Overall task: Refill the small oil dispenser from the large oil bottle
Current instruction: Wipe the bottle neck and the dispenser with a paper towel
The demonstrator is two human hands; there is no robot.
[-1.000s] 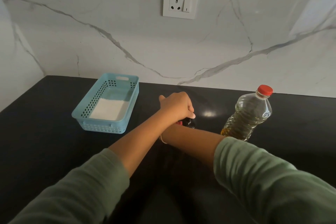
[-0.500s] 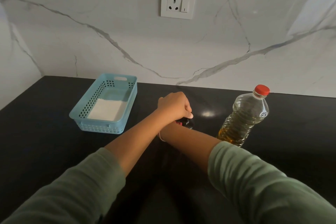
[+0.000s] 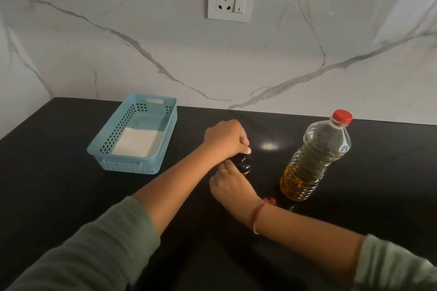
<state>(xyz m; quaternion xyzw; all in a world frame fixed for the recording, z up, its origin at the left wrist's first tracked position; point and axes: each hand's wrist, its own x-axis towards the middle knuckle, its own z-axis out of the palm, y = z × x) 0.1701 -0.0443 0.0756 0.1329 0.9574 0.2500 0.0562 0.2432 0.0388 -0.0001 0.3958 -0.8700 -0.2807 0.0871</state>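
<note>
The small oil dispenser [image 3: 244,165] is a dark bottle standing on the black counter [image 3: 59,184], mostly hidden by my hands. My left hand [image 3: 225,139] sits over its top, with the fingers curled down around the cap. My right hand [image 3: 230,186] is just in front, its fingers curled against the near side of the dispenser's body. The large oil bottle [image 3: 314,160] stands upright to the right, clear plastic with a red cap on. It holds yellow oil in its lower part, and neither hand touches it.
A light blue perforated basket [image 3: 128,166] with a white sheet [image 3: 137,142] in it stands at the left. A marble wall with a socket plate [image 3: 230,0] rises behind the counter. A small red object [image 3: 270,201] lies by the large bottle's base.
My right forearm no longer crosses under my left hand. It has drawn back, so the right hand now shows in front of the dispenser. My left hand stays on the dispenser's top.
</note>
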